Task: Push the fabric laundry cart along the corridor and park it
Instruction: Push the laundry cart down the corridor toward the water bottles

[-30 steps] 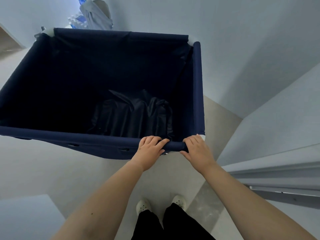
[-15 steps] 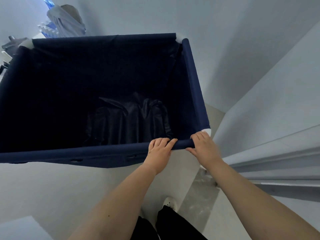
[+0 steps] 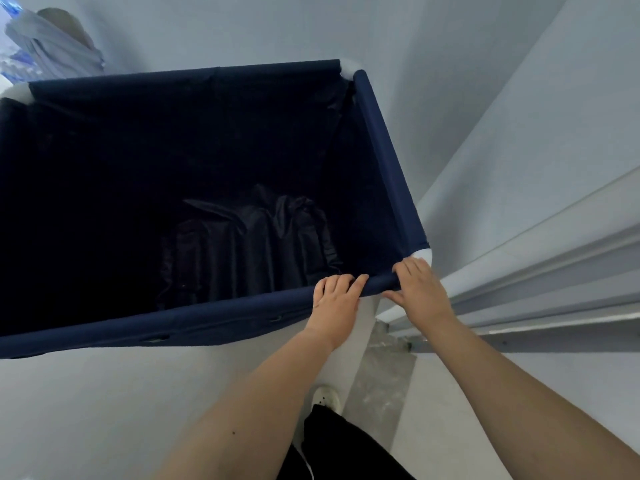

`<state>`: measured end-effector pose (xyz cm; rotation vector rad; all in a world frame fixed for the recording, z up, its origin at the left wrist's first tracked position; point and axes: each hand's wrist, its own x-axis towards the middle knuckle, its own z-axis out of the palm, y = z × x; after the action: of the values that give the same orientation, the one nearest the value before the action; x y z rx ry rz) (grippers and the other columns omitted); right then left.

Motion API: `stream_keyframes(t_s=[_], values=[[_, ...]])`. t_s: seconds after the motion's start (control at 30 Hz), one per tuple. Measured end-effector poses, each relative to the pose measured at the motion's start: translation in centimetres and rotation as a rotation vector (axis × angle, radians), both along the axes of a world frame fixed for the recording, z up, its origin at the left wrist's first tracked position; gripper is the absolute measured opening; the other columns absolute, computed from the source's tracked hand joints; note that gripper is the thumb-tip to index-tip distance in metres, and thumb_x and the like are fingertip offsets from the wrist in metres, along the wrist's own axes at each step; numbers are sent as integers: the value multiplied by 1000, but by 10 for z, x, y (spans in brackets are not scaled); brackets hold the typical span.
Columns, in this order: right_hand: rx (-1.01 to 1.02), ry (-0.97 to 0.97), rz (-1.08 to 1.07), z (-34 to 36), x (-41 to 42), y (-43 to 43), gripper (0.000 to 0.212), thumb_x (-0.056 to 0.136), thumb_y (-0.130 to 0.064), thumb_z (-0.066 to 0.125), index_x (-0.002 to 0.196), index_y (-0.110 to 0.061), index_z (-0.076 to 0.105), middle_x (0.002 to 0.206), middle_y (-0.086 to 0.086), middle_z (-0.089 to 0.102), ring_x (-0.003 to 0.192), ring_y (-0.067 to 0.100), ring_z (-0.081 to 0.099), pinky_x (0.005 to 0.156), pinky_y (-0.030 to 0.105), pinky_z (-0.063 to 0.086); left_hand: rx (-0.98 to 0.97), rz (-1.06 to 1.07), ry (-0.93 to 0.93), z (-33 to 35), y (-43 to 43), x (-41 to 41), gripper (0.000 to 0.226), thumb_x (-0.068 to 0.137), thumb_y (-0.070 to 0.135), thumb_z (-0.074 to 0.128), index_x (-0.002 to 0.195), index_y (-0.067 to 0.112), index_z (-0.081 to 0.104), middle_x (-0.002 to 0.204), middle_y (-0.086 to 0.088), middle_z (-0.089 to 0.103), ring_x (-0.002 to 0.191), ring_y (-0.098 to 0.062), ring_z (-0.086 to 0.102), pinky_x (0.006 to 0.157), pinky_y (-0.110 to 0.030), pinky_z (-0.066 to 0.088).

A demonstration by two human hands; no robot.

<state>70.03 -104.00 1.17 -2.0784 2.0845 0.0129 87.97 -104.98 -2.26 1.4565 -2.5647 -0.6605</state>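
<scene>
- The cart (image 3: 384, 161) holds dark crumpled cloth (image 3: 249, 244) at its bottom, near the right corner.
- The cart is navy fabric on a frame with white corner caps, standing on the pale floor (image 3: 86, 410) just beside the wall rail (image 3: 540, 282).
- The left hand (image 3: 335, 301) and right hand (image 3: 419, 289) both grip the near rim, fingers curled over it.
- The cart's left side is cut off; its depths are too dark to read.

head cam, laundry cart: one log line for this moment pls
phase: pushing | left hand: gripping near rim | right hand: gripping rim by corner | laundry cart: close to right wall | inside: dark cloth
</scene>
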Motion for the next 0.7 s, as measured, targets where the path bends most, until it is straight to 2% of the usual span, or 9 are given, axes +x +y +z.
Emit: stream_keyframes(t_s=[0.13,0.23,0.3,0.37,0.5,0.6,0.7], values=[[-4,39,-12,1,-14,10,42,81,-41,65,105,-8,54,107,8,58,106,24,47,94,32,37,7,-61,1,3,6,-14,53,95,16,36,145,22,19,136,-3,38,126,-23,29,112,-39,10],[44,139,2,0,-18,17,47,85,-43,59,117,-10,51,120,8,57,120,25,43,107,35,28,-5,-163,-3,7,8,-18,53,97,18,35,146,18,16,144,-5,34,130,-23,27,113,-39,11],[82,171,-30,-4,-13,22,52,88,-46,53,126,-11,46,130,9,52,131,26,35,113,39,19,-85,-247,-57,6,7,-10,56,97,19,36,147,15,11,151,-5,28,134,-23,25,113,-39,12],[88,175,-93,-7,-1,29,57,90,-46,50,133,-10,40,139,12,45,136,28,29,114,44,14,-198,-308,-167,4,4,15,62,97,19,36,147,13,1,155,-5,20,137,-23,23,114,-40,10],[50,190,-188,-14,35,44,65,90,-50,45,141,-13,31,148,16,33,140,31,22,114,52,8,-340,-349,-350,-2,6,93,82,92,18,45,143,12,-20,156,-8,13,137,-27,23,114,-54,7],[22,144,-128,-21,77,49,69,87,-52,48,142,-13,30,148,18,33,140,34,21,114,53,11,-340,-296,-371,-2,9,139,76,97,29,40,144,13,-18,156,-7,16,137,-26,23,113,-55,5],[9,106,-65,-26,136,45,68,88,-52,46,143,-17,27,150,16,31,141,32,19,114,53,6,-305,-204,-399,0,8,189,67,98,38,33,146,15,-9,154,-6,21,137,-25,25,113,-54,7]])
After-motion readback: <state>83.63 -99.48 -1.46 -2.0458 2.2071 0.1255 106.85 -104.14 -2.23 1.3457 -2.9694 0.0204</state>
